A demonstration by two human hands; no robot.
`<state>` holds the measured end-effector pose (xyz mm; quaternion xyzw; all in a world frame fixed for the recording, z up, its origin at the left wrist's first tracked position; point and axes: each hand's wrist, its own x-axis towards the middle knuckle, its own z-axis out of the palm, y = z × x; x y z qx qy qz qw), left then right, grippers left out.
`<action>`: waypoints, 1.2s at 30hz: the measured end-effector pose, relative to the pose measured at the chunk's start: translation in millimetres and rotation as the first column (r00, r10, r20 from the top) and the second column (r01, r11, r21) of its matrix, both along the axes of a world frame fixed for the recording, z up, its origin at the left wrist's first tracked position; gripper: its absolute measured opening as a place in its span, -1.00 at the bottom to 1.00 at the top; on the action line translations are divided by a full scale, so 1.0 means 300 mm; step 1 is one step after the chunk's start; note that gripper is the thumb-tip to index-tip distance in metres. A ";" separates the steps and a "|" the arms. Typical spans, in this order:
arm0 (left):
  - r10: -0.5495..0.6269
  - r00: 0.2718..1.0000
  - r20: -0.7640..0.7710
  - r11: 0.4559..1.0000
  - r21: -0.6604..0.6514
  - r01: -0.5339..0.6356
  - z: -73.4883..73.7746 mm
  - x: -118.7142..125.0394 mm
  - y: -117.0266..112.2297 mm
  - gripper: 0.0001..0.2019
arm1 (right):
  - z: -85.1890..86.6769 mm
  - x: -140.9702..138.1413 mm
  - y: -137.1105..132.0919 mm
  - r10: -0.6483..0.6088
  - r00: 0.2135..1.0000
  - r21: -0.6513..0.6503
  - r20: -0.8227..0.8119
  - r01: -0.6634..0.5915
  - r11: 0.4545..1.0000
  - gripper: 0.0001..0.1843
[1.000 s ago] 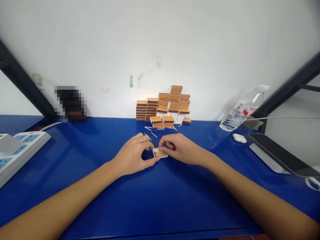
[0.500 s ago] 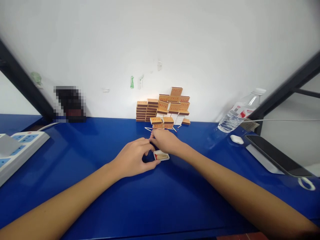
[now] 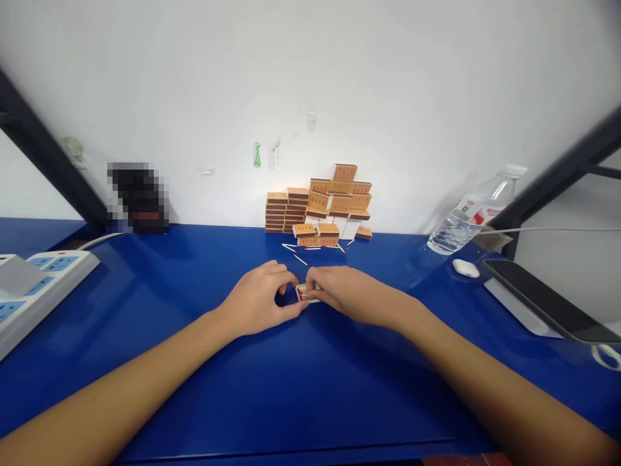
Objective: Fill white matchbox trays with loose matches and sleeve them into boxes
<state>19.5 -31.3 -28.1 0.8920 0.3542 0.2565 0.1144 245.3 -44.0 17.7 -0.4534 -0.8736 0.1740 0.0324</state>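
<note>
A small white matchbox tray [image 3: 305, 293] with red-tipped matches in it lies on the blue table [image 3: 301, 382]. My left hand [image 3: 259, 299] curls round its left end, thumb and fingers pinching it. From the right, my right hand [image 3: 345, 294] covers most of the tray, fingers closed over it. Whether those fingers hold a match is hidden. Several loose matches [image 3: 299, 248] lie just behind my hands. A pile of orange matchboxes [image 3: 320, 207] is stacked against the white wall.
A white power strip [image 3: 33, 285] lies at the left edge. A plastic water bottle [image 3: 473, 210], a white earbud case [image 3: 466, 268] and a dark phone [image 3: 548, 301] are on the right. Black frame bars slant at both sides.
My right hand reached back to the loose matches half a second ago and has now come forward again onto the tray. My left hand stayed on the tray.
</note>
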 end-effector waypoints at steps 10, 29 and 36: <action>-0.037 0.999 0.004 0.999 0.040 0.037 -0.003 0.002 -0.006 -0.77 | -0.024 0.019 0.039 -0.009 0.972 0.056 -0.235 0.022 0.998 -0.83; 0.061 0.998 -0.007 0.998 0.036 -0.060 0.000 -0.008 0.000 -0.78 | -0.030 0.042 0.074 -0.032 0.979 -0.059 -0.199 0.021 0.998 -0.78; -0.022 1.000 0.012 1.000 0.009 0.022 -0.006 -0.003 -0.010 -0.78 | -0.011 -0.165 0.179 -0.213 0.942 0.401 0.260 0.095 0.911 -0.69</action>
